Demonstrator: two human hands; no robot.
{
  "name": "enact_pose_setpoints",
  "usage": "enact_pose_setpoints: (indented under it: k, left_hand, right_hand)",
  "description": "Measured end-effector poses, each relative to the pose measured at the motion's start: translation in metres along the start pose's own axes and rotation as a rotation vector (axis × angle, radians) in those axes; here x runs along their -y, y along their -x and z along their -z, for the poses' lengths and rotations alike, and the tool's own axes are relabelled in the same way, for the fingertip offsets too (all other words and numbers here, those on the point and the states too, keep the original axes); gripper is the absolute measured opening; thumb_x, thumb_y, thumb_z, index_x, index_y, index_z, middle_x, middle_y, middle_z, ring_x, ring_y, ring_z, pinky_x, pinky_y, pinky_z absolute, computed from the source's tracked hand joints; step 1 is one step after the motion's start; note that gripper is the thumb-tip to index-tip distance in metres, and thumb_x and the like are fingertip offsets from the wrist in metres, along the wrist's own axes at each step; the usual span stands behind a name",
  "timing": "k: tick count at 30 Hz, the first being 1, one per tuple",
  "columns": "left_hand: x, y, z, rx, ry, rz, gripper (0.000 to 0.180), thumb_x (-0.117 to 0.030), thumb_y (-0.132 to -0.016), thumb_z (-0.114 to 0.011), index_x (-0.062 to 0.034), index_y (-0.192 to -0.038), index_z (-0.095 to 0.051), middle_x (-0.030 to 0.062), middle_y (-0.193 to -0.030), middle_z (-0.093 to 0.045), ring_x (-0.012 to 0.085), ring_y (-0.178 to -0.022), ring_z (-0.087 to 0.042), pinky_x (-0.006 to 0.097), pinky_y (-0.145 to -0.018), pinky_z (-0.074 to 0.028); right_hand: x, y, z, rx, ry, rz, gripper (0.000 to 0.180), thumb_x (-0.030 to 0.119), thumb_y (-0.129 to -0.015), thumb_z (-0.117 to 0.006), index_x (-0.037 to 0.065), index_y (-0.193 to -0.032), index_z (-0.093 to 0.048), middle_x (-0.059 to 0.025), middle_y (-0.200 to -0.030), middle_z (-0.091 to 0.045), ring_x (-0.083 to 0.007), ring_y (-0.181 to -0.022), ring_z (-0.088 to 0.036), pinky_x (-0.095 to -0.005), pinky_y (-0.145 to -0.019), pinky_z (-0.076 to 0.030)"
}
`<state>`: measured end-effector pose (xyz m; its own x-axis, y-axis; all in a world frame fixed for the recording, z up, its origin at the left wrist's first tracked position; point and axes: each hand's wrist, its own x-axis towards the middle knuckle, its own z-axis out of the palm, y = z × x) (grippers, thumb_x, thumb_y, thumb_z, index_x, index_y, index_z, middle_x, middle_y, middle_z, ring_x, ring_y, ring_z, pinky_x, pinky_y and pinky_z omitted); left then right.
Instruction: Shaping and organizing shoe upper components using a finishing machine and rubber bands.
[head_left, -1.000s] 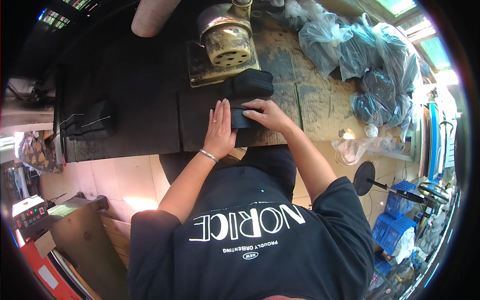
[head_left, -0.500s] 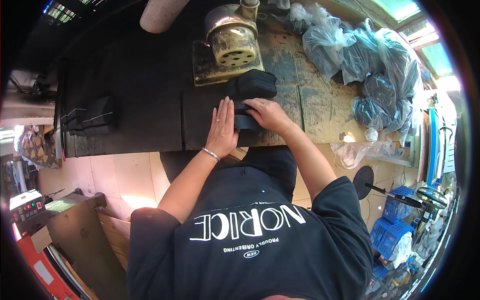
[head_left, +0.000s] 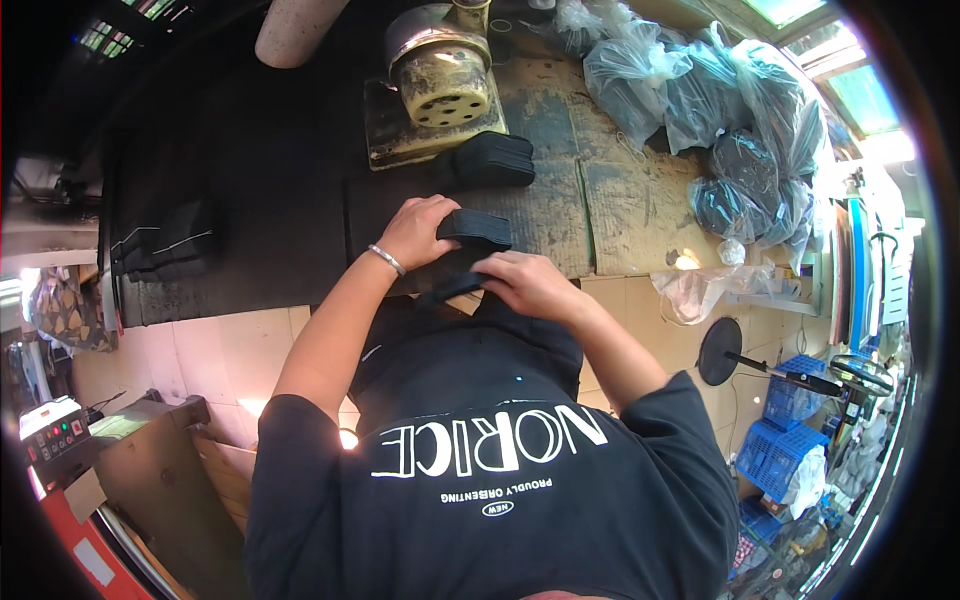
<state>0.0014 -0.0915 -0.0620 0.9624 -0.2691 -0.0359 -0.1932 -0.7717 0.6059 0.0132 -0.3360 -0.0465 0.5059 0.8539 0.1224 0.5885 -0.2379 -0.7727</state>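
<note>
My left hand [head_left: 418, 232] is closed around the left end of a stack of flat black pieces [head_left: 480, 229] near the bench's front edge. My right hand [head_left: 528, 284] pinches a thin dark strip-like piece [head_left: 452, 290], held tilted low in front of that stack, over the bench edge and my lap. What the piece is made of I cannot tell. Just beyond my hands lies another stack of black pieces [head_left: 500, 158], rounded at its end, touched by neither hand.
A stained cream round device with holes [head_left: 448, 108] stands on its base behind the stacks. Black bundles with white string [head_left: 170, 243] lie at the bench's left. Clear plastic bags of dark items [head_left: 700, 95] fill the back right. Blue crates [head_left: 780, 460] stand at the lower right.
My right hand has come off the stack, nearer to me, with a thin dark piece in it. My left hand has gone from lying flat beside the stack to gripping it. The view has shifted slightly.
</note>
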Motion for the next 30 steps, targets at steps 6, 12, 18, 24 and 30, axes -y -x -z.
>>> enact_pose_setpoints:
  k: [6,12,18,24,30]
  left_hand:
    - [0.014,0.003,0.004,0.085,0.121,-0.046,0.052,-0.015,-0.076,-0.073,-0.0023,-0.123,-0.055,0.0155,-0.116,-0.061,0.0347,-0.112,-0.056,0.040,-0.101,-0.043]
    - [0.018,0.010,0.009,0.196,0.228,-0.045,0.060,-0.014,-0.078,-0.067,-0.0004,-0.133,-0.048,0.0178,-0.125,-0.054,0.0348,-0.121,-0.050,0.040,-0.105,-0.041]
    - [-0.013,0.024,-0.003,0.022,0.215,-0.017,0.060,-0.013,-0.074,-0.072,-0.0031,-0.129,-0.050,0.0176,-0.120,-0.056,0.0372,-0.117,-0.051,0.041,-0.106,-0.039]
    - [-0.012,0.032,-0.002,-0.025,0.076,-0.063,0.061,-0.011,-0.075,-0.073,-0.0053,-0.130,-0.048,0.0163,-0.125,-0.056,0.0358,-0.123,-0.050,0.051,-0.114,-0.028]
    - [-0.018,0.033,-0.034,-0.230,-0.088,0.027,0.091,-0.013,-0.077,-0.069,0.0046,-0.150,-0.018,0.0225,-0.154,-0.027,0.0394,-0.146,-0.020,0.054,-0.119,-0.015]
  right_hand:
    - [-0.017,-0.020,-0.025,-0.293,0.360,0.055,0.028,0.014,-0.080,-0.070,0.009,-0.107,-0.063,-0.0064,-0.092,-0.064,-0.0251,-0.083,-0.064,-0.0375,-0.071,-0.053]
    - [-0.011,-0.018,-0.025,-0.356,0.469,0.067,0.025,0.014,-0.080,-0.070,0.010,-0.104,-0.064,-0.0033,-0.095,-0.061,-0.0235,-0.086,-0.061,-0.0364,-0.076,-0.050]
    - [-0.015,-0.015,-0.016,-0.509,0.415,-0.022,0.070,0.019,-0.074,-0.079,0.007,-0.135,-0.048,-0.0161,-0.127,-0.054,-0.0327,-0.118,-0.053,-0.0406,-0.096,-0.045]
    - [-0.033,-0.015,-0.013,-0.193,0.016,-0.176,0.091,0.019,-0.074,-0.079,0.003,-0.149,-0.029,-0.0223,-0.146,-0.038,-0.0396,-0.134,-0.039,-0.0438,-0.110,-0.036]
    - [-0.039,-0.024,-0.033,-0.286,-0.038,-0.139,0.091,0.009,-0.072,-0.063,-0.002,-0.151,-0.020,-0.0264,-0.154,-0.024,-0.0430,-0.141,-0.028,-0.0427,-0.114,-0.031]
